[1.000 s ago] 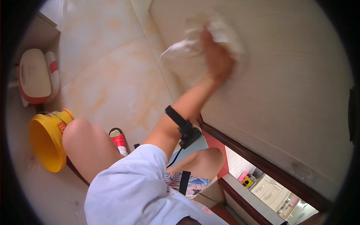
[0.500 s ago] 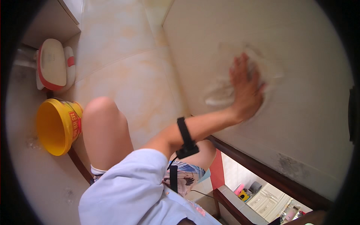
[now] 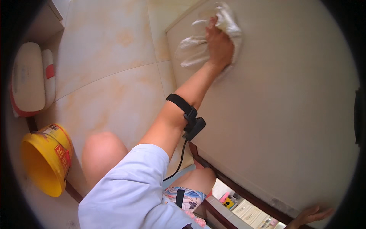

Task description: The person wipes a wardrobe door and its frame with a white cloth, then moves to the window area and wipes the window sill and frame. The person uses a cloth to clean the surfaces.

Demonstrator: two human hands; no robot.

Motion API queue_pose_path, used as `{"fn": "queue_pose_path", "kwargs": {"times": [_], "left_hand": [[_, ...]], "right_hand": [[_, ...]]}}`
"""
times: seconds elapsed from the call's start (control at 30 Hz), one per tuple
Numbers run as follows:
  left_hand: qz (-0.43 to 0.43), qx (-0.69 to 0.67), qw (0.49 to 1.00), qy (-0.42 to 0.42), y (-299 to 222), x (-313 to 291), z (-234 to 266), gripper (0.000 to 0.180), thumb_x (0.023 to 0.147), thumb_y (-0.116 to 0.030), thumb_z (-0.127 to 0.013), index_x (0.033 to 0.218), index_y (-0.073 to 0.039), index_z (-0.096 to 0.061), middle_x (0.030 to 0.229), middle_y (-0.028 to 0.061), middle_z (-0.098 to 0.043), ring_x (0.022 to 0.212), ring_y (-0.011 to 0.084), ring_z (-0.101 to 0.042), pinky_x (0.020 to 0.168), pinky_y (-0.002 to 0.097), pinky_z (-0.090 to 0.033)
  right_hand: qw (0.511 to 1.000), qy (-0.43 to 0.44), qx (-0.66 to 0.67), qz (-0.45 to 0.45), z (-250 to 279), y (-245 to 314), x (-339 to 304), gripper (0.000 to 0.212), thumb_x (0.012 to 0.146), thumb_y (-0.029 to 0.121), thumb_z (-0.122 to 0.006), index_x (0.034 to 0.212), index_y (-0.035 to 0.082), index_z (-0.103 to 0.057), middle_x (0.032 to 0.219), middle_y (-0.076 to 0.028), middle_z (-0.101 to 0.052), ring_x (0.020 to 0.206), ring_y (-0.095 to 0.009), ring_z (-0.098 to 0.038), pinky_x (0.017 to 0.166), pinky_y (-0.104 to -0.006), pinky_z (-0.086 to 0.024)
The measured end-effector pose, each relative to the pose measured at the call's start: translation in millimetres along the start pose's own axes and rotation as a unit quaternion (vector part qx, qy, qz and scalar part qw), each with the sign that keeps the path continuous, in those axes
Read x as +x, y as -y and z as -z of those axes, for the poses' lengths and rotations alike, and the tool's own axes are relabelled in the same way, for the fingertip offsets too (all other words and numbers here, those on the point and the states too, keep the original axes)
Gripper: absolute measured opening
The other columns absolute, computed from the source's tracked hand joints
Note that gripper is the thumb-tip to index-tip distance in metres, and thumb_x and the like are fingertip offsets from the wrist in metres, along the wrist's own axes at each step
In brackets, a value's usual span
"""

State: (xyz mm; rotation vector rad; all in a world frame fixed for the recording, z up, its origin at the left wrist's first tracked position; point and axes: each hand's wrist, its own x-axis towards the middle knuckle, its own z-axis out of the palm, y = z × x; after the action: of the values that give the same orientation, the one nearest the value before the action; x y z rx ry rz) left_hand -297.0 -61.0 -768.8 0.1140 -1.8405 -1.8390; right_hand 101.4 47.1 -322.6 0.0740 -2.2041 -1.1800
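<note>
My left hand (image 3: 221,47) is pressed over a crumpled white cloth (image 3: 187,49), near the upper edge of a broad pale panel (image 3: 282,103). The fingers bunch part of the cloth, and its loose folds spread out on both sides of the hand. A black strap with a small black box (image 3: 194,128) and a cable sits round my left forearm. Down at the lower right, my right hand (image 3: 314,215) has its fingers stretched out beside the panel's lower edge, with nothing seen in it.
A yellow bucket (image 3: 42,164) lies tilted at the left, its mouth facing sideways. Above it is a cream and red lidded container (image 3: 28,76). Marbled tiles (image 3: 114,87) cover the floor. Dark wood trim (image 3: 244,194) borders the panel; white cabinets (image 3: 249,213) show beyond.
My left hand has slid the cloth up and left across the panel, and the arm is stretched further. My right hand's fingers have come into view. The whole view has shifted somewhat.
</note>
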Motion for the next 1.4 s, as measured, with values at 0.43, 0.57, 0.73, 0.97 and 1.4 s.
{"fn": "queue_pose_path", "kwargs": {"times": [0.43, 0.57, 0.73, 0.97, 1.4], "left_hand": [[0.333, 0.178, 0.911, 0.169, 207, -40, 73, 0.042, 0.095, -0.031, -0.042, 0.112, 0.004, -0.058, 0.124, 0.0279, -0.053, 0.117, 0.0392, -0.052, 0.095, 0.0472, -0.043], [0.36, 0.135, 0.88, 0.278, 232, 12, 80, 0.041, 0.093, -0.026, -0.04, 0.107, 0.005, -0.063, 0.113, 0.0312, -0.059, 0.108, 0.044, -0.057, 0.09, 0.0522, -0.045], [0.372, 0.133, 0.89, 0.229, 245, 0, 82, 0.039, 0.091, -0.022, -0.04, 0.103, 0.007, -0.064, 0.108, 0.0322, -0.061, 0.101, 0.0483, -0.059, 0.086, 0.0506, -0.047], [0.392, 0.104, 0.888, 0.215, 253, -2, 75, 0.04, 0.091, -0.026, -0.045, 0.091, 0.007, -0.067, 0.098, 0.0326, -0.062, 0.094, 0.0466, -0.061, 0.081, 0.0519, -0.048], [0.319, 0.136, 0.906, 0.243, 223, -12, 109, 0.085, 0.074, -0.006, -0.056, 0.15, -0.01, -0.016, 0.092, 0.0301, -0.064, 0.09, 0.0439, -0.063, 0.078, 0.0502, -0.05]], "right_hand": [[0.992, -0.006, -0.127, 0.007, 22, 7, 2, 0.061, 0.1, 0.044, -0.039, 0.141, -0.003, -0.037, 0.145, -0.031, -0.027, 0.133, -0.047, -0.028, 0.104, -0.0587, -0.028], [0.991, 0.014, -0.131, -0.007, 19, 5, 0, 0.063, 0.1, 0.044, -0.04, 0.143, -0.003, -0.032, 0.147, -0.031, -0.022, 0.134, -0.046, -0.026, 0.104, -0.0588, -0.028], [0.998, -0.004, -0.054, -0.028, 10, 2, -2, 0.066, 0.1, 0.045, -0.04, 0.144, -0.004, -0.028, 0.147, -0.032, -0.02, 0.134, -0.046, -0.025, 0.104, -0.0582, -0.03], [0.992, 0.014, -0.127, -0.008, 9, -3, -6, 0.065, 0.101, 0.044, -0.037, 0.144, -0.003, -0.028, 0.147, -0.032, -0.022, 0.133, -0.047, -0.026, 0.104, -0.0588, -0.028], [0.989, 0.01, -0.148, -0.004, 9, 0, -4, 0.064, 0.101, 0.046, -0.036, 0.143, -0.002, -0.032, 0.145, -0.032, -0.025, 0.13, -0.048, -0.03, 0.102, -0.0591, -0.03]]}}
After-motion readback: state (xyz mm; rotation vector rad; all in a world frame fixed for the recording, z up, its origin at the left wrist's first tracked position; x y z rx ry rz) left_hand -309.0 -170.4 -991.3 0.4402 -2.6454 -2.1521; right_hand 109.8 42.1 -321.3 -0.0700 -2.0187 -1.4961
